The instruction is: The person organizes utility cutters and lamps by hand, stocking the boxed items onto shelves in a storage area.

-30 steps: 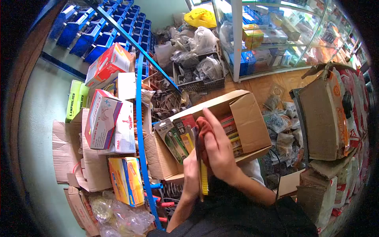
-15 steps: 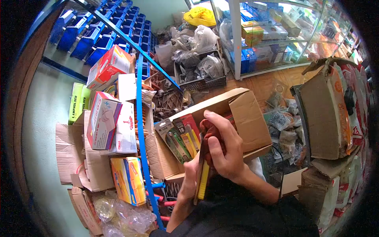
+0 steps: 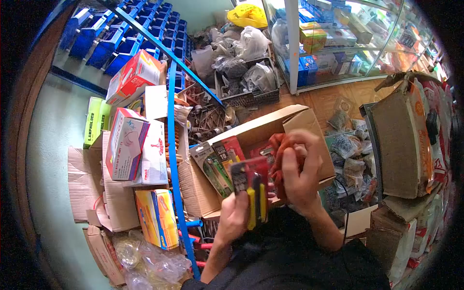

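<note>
looks mid-wipe: left hand (image 3: 233, 218) grips the carded tool (image 3: 251, 186), right hand (image 3: 300, 175) pinches a red rag (image 3: 277, 157) just beside it, wants flat contact.

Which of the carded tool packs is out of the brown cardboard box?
The red card with the yellow-handled tool, gripped by the left hand; the green-handled pack and the rest stand inside the box.

Blister packs (image 3: 212, 166) fill the cardboard box's (image 3: 309, 126) left end; bagged hardware (image 3: 349, 151) crowds its right side; wooden floor (image 3: 333, 96) behind it lies open.
</note>
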Motion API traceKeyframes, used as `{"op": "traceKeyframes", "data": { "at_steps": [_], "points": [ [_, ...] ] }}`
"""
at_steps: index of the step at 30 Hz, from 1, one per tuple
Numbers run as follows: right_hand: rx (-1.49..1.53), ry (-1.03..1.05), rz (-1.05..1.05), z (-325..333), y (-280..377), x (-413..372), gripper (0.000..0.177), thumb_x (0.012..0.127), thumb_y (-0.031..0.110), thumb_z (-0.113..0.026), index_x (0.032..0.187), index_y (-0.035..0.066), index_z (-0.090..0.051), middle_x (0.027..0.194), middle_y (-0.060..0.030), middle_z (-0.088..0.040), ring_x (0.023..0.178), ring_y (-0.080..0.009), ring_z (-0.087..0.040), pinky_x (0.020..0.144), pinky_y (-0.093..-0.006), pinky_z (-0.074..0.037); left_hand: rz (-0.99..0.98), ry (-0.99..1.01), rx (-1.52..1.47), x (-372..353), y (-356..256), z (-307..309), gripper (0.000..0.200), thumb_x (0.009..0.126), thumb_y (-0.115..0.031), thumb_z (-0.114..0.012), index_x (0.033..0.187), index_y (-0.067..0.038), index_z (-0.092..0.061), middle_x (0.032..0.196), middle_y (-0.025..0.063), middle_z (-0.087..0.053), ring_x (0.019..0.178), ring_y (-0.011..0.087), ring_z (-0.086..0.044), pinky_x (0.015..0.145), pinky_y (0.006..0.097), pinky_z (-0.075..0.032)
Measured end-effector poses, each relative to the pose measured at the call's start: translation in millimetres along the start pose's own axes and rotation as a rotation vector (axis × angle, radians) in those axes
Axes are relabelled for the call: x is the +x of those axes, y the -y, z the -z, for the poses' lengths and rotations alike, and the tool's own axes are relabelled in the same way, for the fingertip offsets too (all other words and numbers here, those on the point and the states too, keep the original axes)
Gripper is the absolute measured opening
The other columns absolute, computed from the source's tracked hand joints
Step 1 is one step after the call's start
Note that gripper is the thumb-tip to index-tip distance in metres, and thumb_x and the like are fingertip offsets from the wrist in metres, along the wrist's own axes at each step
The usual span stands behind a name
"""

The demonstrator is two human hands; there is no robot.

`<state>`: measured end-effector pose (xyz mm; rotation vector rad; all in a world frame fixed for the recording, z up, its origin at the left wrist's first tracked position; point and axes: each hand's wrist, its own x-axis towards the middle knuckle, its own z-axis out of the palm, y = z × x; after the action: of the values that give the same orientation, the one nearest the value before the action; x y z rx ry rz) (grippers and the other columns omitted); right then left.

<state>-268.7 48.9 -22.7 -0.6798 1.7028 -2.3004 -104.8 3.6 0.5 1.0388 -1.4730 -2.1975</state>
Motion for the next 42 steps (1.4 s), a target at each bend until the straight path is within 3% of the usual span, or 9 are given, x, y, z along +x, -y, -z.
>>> {"op": "traceKeyframes", "data": {
  "at_steps": [3, 12, 16, 20, 27, 32, 35, 38, 42],
  "points": [
    [-0.493, 0.246, 0.347, 3, 14, -15, 0.027, 0.089, 0.019, -0.076, 0.111, 0.005, -0.069, 0.102, -0.0131, -0.061, 0.082, -0.0267, -0.067, 0.071, -0.0367, -0.056, -0.075, -0.082, 0.123, 0, 5, 5, 0.047, 0.111, -0.042, -0.042, 0.112, 0.001, -0.062, 0.087, 0.0041, -0.066, 0.074, 0.0113, -0.062, 0.067, 0.0254, -0.051],
    [-0.485, 0.125, 0.382, 15, 3, -8, 0.024, 0.087, 0.019, -0.077, 0.109, 0.009, -0.070, 0.101, -0.0136, -0.061, 0.086, -0.0296, -0.065, 0.072, -0.0390, -0.056, -0.112, -0.155, 0.211, 6, 16, 7, 0.044, 0.112, -0.038, -0.043, 0.106, 0.001, -0.064, 0.085, -0.0007, -0.062, 0.075, 0.0064, -0.054, 0.065, 0.0259, -0.046],
    [-0.484, 0.314, 0.463, 15, 16, 6, 0.025, 0.088, 0.016, -0.076, 0.111, 0.009, -0.070, 0.100, -0.0138, -0.060, 0.084, -0.0298, -0.065, 0.070, -0.0394, -0.056, -0.138, -0.124, 0.209, 6, 16, 14, 0.045, 0.113, -0.036, -0.042, 0.102, 0.001, -0.065, 0.085, 0.0002, -0.065, 0.075, 0.0064, -0.056, 0.065, 0.0264, -0.047],
    [-0.318, 0.333, 0.198, 4, 4, -16, 0.023, 0.089, 0.018, -0.076, 0.110, 0.009, -0.071, 0.099, -0.0130, -0.060, 0.083, -0.0281, -0.066, 0.070, -0.0388, -0.056, -0.190, -0.222, 0.266, 11, 0, 3, 0.042, 0.113, -0.033, -0.042, 0.099, 0.000, -0.066, 0.081, -0.0002, -0.064, 0.071, 0.0057, -0.053, 0.061, 0.0259, -0.045],
    [-0.406, 0.301, 0.410, 14, 9, 2, 0.026, 0.088, 0.020, -0.077, 0.110, 0.007, -0.069, 0.103, -0.0148, -0.062, 0.086, -0.0320, -0.067, 0.074, -0.0410, -0.057, -0.180, -0.287, 0.178, 20, 3, -7, 0.048, 0.113, -0.036, -0.041, 0.089, -0.002, -0.065, 0.076, -0.0030, -0.060, 0.068, 0.0053, -0.050, 0.059, 0.0242, -0.041],
    [-0.290, 0.509, 0.231, 5, 8, -19, 0.027, 0.086, 0.018, -0.077, 0.108, 0.005, -0.066, 0.103, -0.0154, -0.061, 0.089, -0.0335, -0.068, 0.078, -0.0400, -0.057, -0.278, -0.529, -0.017, 40, -7, -10, 0.047, 0.113, -0.042, -0.039, 0.093, -0.006, -0.063, 0.084, 0.0005, -0.061, 0.072, 0.0093, -0.055, 0.063, 0.0268, -0.046],
    [-0.306, 0.626, 0.136, 13, 8, -33, 0.026, 0.087, 0.019, -0.077, 0.105, 0.005, -0.065, 0.101, -0.0150, -0.062, 0.089, -0.0339, -0.067, 0.077, -0.0408, -0.056, -0.281, -0.545, 0.115, 42, -2, 11, 0.047, 0.112, -0.043, -0.038, 0.096, -0.007, -0.063, 0.087, 0.0023, -0.063, 0.073, 0.0107, -0.057, 0.064, 0.0283, -0.048],
    [-0.378, 0.412, 0.257, 0, 4, -6, 0.029, 0.088, 0.020, -0.076, 0.107, 0.005, -0.060, 0.097, -0.0144, -0.059, 0.085, -0.0351, -0.065, 0.073, -0.0427, -0.055, -0.269, -0.413, 0.355, 26, 24, -1, 0.047, 0.112, -0.039, -0.042, 0.086, -0.006, -0.062, 0.076, -0.0022, -0.056, 0.073, 0.0072, -0.052, 0.064, 0.0270, -0.044],
    [-0.371, 0.431, 0.287, -8, 3, -11, 0.034, 0.083, 0.016, -0.077, 0.111, 0.005, -0.059, 0.107, -0.0179, -0.057, 0.096, -0.0370, -0.063, 0.081, -0.0449, -0.054, -0.260, -0.415, 0.209, 24, 12, -7, 0.049, 0.113, -0.039, -0.039, 0.088, -0.004, -0.063, 0.079, -0.0018, -0.059, 0.075, 0.0066, -0.052, 0.066, 0.0265, -0.044]
  ]
}}
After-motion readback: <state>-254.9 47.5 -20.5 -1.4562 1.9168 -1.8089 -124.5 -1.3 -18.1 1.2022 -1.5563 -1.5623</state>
